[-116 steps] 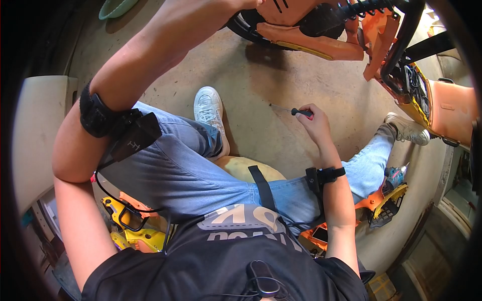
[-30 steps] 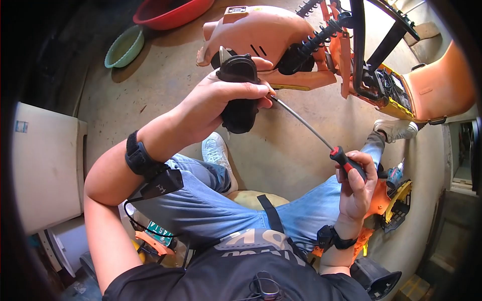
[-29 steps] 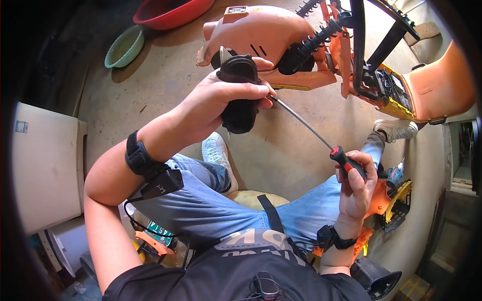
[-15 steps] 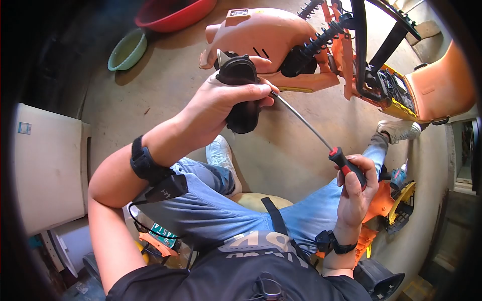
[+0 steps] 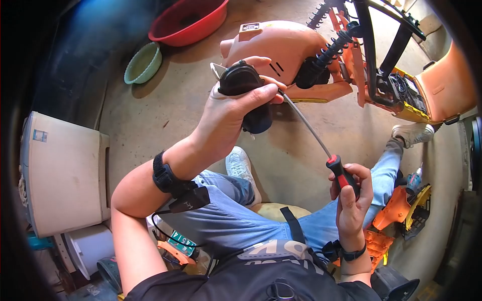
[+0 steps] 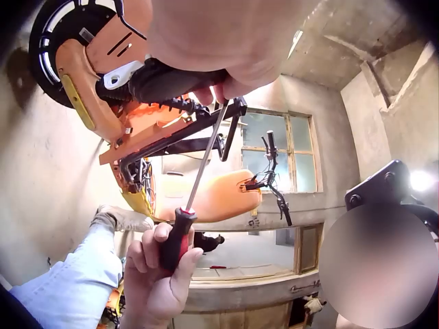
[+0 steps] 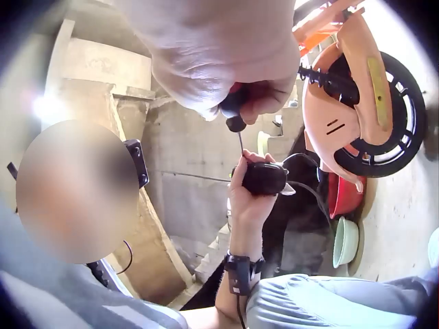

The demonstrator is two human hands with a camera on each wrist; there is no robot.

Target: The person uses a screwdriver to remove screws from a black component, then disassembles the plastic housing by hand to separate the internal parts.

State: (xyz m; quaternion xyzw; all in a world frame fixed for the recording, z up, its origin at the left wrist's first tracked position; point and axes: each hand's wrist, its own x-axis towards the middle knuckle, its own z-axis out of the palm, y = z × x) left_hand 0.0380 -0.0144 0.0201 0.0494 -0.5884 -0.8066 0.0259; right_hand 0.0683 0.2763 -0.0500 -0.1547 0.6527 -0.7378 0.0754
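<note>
In the head view my left hand [image 5: 221, 115] grips a black, oblong, rounded part [image 5: 240, 80] with a pale tab at its upper end. My right hand [image 5: 353, 203] holds a screwdriver [image 5: 342, 175] by its black and red handle, thumb along it. The long metal shaft runs up to the left fingers, where its tip lies at the fingertips beside the part, partly hidden. The left wrist view shows the same screwdriver [image 6: 177, 243] in the right hand [image 6: 154, 284]. From the right wrist, the black part [image 7: 265, 178] sits in the left hand [image 7: 245, 205].
An orange scooter body [image 5: 281, 50] with a coil shock absorber [image 5: 329, 55] stands ahead. A red basin [image 5: 191, 22] and pale green basin [image 5: 143, 63] lie on the floor. A white cabinet [image 5: 63, 170] is at left. Orange panels [image 5: 394, 208] and a blue drill [image 5: 413, 180] lie at right.
Earlier my right hand held the screwdriver low over the floor and my left arm reached forward. Then both came together with the black part; over the last second the hold stays the same.
</note>
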